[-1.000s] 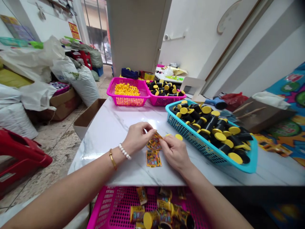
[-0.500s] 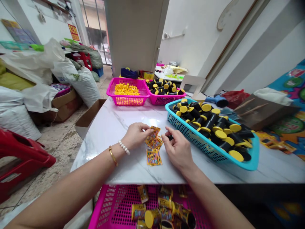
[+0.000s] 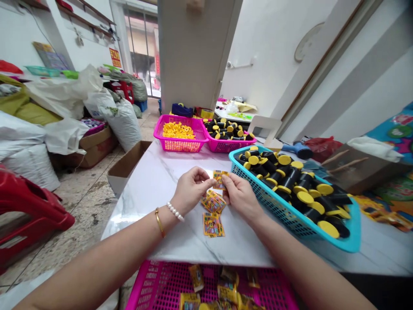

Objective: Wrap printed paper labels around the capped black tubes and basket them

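Observation:
A small printed orange label [image 3: 220, 179] is held up above the marble-look tabletop, between my two hands. My right hand [image 3: 241, 193] pinches it at its right edge. At its left edge are the closed thumb and fingertips of my left hand [image 3: 192, 189], which wears a pearl bracelet and a gold bangle above the wrist. Just beneath the hands lies a loose, fanned pile of similar labels [image 3: 214, 202]. Closer to the table's front edge sits a neater stack of labels [image 3: 213, 224].
Right of my hands stands a turquoise basket [image 3: 274, 206] of black cylinders with yellow caps. Behind are a pink basket [image 3: 180, 145] of yellow pieces and another pink basket [image 3: 229, 146] of black cylinders. Below the front edge, a pink crate [image 3: 146, 284] holds labelled cylinders.
My right hand has moved in and taken hold of the label that my left hand was lifting. The label is now upright between both hands. The view has shifted slightly.

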`<state>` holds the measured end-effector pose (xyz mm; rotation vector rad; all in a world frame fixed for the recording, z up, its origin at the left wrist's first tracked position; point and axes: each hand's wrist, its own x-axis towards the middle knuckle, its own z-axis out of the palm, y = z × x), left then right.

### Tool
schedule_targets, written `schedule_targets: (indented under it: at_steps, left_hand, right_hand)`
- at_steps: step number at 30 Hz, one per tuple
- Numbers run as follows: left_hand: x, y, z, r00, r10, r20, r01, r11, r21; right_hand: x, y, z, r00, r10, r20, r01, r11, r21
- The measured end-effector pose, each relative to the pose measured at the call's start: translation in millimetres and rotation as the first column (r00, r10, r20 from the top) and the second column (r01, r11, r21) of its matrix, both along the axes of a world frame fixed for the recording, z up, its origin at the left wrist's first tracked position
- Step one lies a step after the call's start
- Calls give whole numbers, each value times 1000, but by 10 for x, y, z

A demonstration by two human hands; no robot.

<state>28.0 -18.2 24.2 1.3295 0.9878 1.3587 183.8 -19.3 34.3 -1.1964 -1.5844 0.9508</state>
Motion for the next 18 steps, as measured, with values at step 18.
schedule_targets:
  at_steps: [18]
  left_hand:
    - [19,-135,67,972,123,-200,-74,968,238]
  right_hand:
    - [-11,-25,-177,951,-207,229,127,938,323]
